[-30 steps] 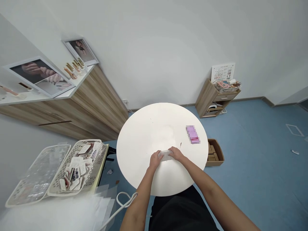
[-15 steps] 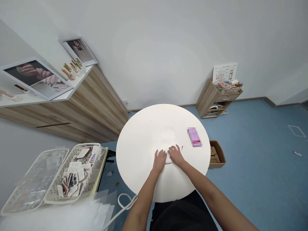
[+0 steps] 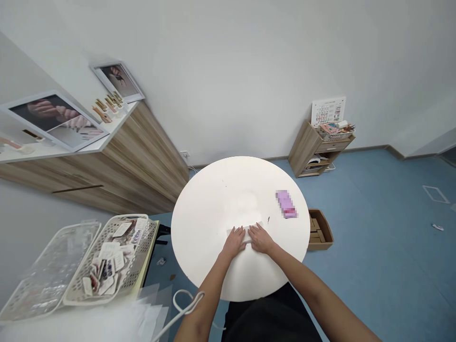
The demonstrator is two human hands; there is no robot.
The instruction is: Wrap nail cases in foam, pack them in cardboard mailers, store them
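Note:
A narrow folded white sheet [image 3: 247,234], perhaps paper or tissue, lies near the middle of the round white table [image 3: 199,199]. On its left part rests my left hand [image 3: 234,242], fingers on top and thumb at the near edge. My right hand [image 3: 261,238] holds the right part the same way, its fingertips close to those of the left. Parts of the sheet are hidden under both hands. Farther to the right on the tabletop lies a pixelated purple object [image 3: 286,204], its kind blurred out.
Left of the table stand a white basket [image 3: 138,256] of packets and cards, a clear-bag basket [image 3: 67,256] and a white cable [image 3: 178,313]. A wooden cabinet [image 3: 142,156] is behind them. An open cardboard box [image 3: 322,244] sits on the floor at right, below a small cabinet [image 3: 302,147].
Both hands have drawn slightly toward my body. More of the white sheet shows as a flat strip beyond and between the fingers. The view has shifted a little.

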